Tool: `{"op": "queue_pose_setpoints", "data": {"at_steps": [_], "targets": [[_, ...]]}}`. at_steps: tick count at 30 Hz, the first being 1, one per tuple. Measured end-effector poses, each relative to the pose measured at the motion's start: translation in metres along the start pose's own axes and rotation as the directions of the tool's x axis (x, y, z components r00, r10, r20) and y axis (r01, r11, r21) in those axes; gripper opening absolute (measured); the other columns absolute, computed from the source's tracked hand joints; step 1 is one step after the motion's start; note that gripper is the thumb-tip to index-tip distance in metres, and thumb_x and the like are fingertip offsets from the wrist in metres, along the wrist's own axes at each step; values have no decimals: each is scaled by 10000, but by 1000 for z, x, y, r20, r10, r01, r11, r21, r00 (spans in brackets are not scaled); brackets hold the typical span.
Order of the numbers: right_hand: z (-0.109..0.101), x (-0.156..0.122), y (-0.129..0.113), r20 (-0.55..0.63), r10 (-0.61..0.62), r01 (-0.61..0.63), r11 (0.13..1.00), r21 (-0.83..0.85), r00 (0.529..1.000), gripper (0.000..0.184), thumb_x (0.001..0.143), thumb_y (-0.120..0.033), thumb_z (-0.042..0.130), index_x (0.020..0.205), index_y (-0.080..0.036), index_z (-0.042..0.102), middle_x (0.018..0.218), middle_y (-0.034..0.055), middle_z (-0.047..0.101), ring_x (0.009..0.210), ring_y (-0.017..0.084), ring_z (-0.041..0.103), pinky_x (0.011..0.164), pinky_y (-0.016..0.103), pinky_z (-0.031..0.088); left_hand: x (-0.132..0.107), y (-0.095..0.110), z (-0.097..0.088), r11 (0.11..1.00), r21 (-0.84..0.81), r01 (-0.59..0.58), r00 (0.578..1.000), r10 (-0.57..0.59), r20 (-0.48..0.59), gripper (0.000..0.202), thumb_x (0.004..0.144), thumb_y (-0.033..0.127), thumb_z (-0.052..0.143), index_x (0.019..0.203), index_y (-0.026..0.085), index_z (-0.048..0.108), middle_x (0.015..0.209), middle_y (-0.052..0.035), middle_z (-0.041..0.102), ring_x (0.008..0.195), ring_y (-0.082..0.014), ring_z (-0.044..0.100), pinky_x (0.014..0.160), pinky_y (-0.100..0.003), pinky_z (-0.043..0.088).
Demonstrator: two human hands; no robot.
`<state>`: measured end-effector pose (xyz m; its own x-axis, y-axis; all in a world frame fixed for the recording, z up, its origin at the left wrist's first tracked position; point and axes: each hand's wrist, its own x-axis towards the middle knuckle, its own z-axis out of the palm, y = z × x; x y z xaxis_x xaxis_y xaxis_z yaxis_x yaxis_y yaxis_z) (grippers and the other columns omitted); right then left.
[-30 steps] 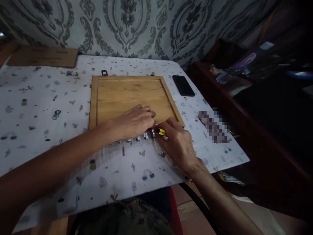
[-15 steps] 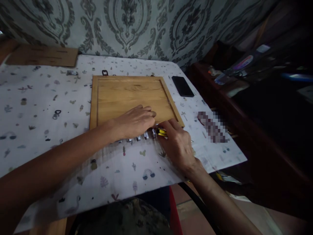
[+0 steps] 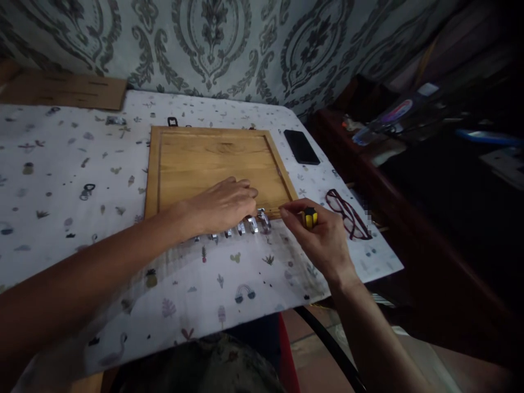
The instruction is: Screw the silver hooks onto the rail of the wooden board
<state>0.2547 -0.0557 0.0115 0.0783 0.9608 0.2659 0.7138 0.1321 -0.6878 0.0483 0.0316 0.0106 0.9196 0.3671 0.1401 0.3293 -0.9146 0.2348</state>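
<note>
A square wooden board (image 3: 213,158) lies on a table covered with a white patterned cloth (image 3: 61,180). My left hand (image 3: 223,204) rests palm down on the board's near edge, fingers together and flat. A row of several small metal pieces (image 3: 241,228) sits along that edge, partly under my left hand. My right hand (image 3: 323,234) is lifted just right of the board's near corner, closed around a yellow and black tool handle (image 3: 309,217).
A black phone (image 3: 302,146) lies right of the board. Dark-framed glasses (image 3: 347,214) lie near the table's right edge. A cardboard sheet (image 3: 65,90) lies at the back left. Dark furniture with clutter stands on the right. Patterned wallpaper is behind.
My right hand has drawn back to the right from the metal pieces and turned, lifting the yellow and black handle. The glasses have come into view. My left hand has stayed put.
</note>
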Motion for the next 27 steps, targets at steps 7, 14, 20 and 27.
{"op": "queue_pose_setpoints", "data": {"at_steps": [7,14,20,27], "targets": [[-7,2,13,60,-27,33,996,-89,998,143,841,-293,652,916,-192,718,756,22,715,641,165,632,606,280,482,0,-3,2,1000,2,-17,1000,17,-7,277,933,41,516,872,180,749,774,-43,566,808,-197,475,713,-347,319],[3,3,18,150,-135,141,989,-31,979,104,888,-261,642,873,-215,735,872,52,752,796,204,698,757,330,549,2,0,2,1000,14,3,1000,-3,-5,282,934,45,530,818,187,744,772,-46,575,803,-199,473,716,-349,310],[5,5,17,219,-253,271,961,-58,942,268,865,-122,582,1016,-231,775,889,52,698,816,195,692,748,320,563,0,2,1,1000,-11,28,1000,-28,0,256,947,61,536,844,178,738,796,-44,578,824,-194,480,724,-344,319],[4,1,24,289,-306,389,873,-296,907,610,697,15,506,1173,-256,773,994,66,655,762,179,644,691,307,545,1,-1,4,999,35,4,1000,-4,11,220,937,86,572,838,179,745,817,-52,605,813,-198,479,716,-352,317]]}}
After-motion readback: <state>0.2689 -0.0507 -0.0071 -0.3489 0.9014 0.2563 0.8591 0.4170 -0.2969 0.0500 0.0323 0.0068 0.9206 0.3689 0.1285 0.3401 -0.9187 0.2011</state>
